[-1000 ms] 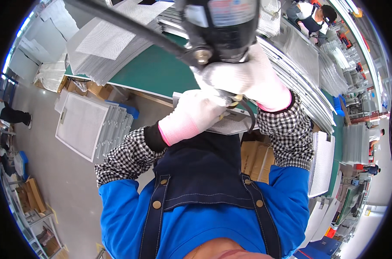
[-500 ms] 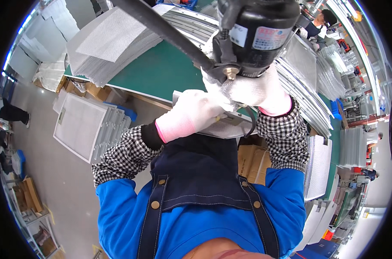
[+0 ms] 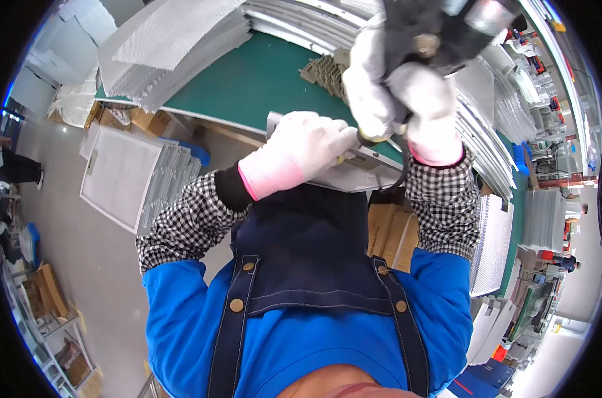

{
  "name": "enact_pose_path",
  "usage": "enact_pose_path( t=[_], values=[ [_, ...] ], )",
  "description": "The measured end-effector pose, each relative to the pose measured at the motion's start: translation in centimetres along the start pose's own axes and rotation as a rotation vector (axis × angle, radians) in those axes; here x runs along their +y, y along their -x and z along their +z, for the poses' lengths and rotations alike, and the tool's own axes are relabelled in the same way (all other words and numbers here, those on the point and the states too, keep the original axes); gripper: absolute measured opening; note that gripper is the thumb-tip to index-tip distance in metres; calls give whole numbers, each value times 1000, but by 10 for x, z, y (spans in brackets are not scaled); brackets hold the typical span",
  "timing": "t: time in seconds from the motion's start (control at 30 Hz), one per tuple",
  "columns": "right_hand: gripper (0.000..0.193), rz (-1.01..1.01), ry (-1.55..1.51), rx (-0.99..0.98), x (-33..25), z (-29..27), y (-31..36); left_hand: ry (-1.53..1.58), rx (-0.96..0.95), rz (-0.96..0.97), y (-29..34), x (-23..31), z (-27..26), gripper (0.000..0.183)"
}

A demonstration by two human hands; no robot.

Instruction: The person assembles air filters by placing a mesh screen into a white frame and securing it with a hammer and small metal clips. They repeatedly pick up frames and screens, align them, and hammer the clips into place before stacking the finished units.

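My left hand (image 3: 300,147), in a white glove with a pink cuff, is closed on the edge of a metal-framed panel (image 3: 361,180) in front of my apron. The panel rests against the table's near edge. My right hand (image 3: 425,109), in the same kind of glove, is wrapped round a black power tool that looks like a rivet gun (image 3: 410,36). Its large black cylinder rises toward the camera and is blurred. The tool's nose points down near the frame, close to my left fingertips; whether it touches is hidden. A dark cord or hose hangs beside my right wrist.
On the green table (image 3: 231,83) lie a pile of small grey-brown brackets (image 3: 324,73), stacked mesh sheets (image 3: 162,56) and long frames (image 3: 477,142). Framed panels (image 3: 119,172) stand on the floor at left. Cardboard boxes (image 3: 390,235) sit under the table.
My right hand and the rivet gun have moved right and a little up, uncovering the bracket pile. My left hand stays on the panel, slightly higher in view.
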State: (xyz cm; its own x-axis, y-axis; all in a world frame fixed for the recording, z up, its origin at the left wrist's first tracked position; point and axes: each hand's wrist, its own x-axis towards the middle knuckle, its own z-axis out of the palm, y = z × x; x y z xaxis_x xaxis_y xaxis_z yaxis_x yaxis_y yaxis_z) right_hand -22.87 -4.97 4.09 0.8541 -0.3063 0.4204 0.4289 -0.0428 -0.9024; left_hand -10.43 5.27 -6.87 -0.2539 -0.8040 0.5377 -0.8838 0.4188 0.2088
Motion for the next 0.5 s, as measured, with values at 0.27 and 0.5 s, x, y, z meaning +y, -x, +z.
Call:
enact_pose_path(
  t=[0.27,0.5],
  values=[
    [44,-311,-304,257,0,-28,19,-64,382,-41,19,5,-27,88],
    [31,-536,195,772,-58,-78,125,976,155,-821,152,-40,95,41]
  ],
)
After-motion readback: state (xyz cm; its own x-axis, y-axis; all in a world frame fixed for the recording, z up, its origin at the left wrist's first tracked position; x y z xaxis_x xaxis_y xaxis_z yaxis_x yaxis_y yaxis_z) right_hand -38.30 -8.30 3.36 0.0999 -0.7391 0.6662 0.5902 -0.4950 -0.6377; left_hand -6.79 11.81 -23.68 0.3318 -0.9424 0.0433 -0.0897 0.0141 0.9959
